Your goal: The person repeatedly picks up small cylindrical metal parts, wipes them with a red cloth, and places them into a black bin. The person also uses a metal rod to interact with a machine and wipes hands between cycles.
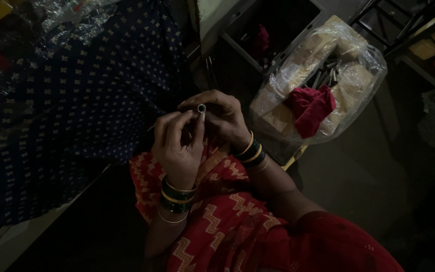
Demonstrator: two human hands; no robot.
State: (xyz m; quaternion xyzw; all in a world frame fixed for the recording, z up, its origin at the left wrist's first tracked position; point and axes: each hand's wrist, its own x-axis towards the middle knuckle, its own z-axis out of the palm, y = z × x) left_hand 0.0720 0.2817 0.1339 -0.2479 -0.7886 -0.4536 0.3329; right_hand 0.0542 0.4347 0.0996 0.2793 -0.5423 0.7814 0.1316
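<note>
A small metal tube (201, 112) is held between both hands, above a lap draped in red zigzag cloth (222, 211). Its long axis runs nearly straight toward the camera, so the open round end is seen at the top while the body drops away between the fingers. The left hand (177, 146) is closed on the tube from below and to the left, fingertips pinched around its shaft. The right hand (222, 118) is curled around it from behind and the right, the thumb laid just beside the open end. Both hands touch the tube, so neither is nearer. Well apart to the right, a clear plastic bag (323, 85) holding more dark tubes (325, 73) and a red rag (310, 108) is seen.
</note>
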